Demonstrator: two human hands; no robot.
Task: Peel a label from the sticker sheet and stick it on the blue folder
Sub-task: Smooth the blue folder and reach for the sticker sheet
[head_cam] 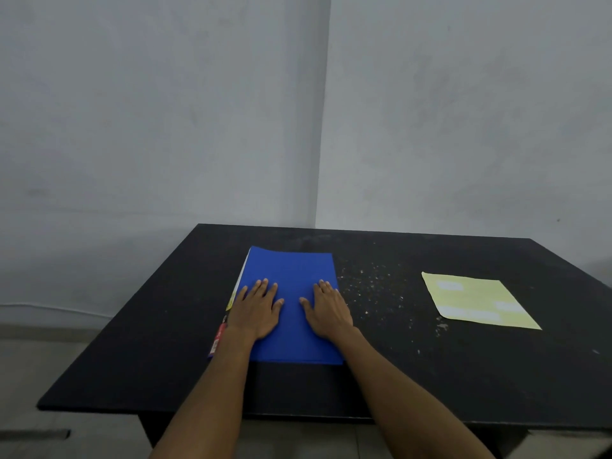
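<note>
The blue folder point(291, 276) lies closed on the black table point(165, 342), left of centre. My left hand point(256, 309) rests flat on the folder's left half, fingers spread. On its right half my right hand point(328, 309) also lies palm down, fingers apart. Neither hand holds anything. The pale yellow sticker sheet point(477, 299) lies flat far to the right, well apart from both hands, with a few whitish labels on it.
White specks point(374, 286) are scattered on the table between folder and sheet. A red and yellow printed strip point(218, 336) shows along the folder's left edge. A grey wall stands behind the table; the table's front edge is near me.
</note>
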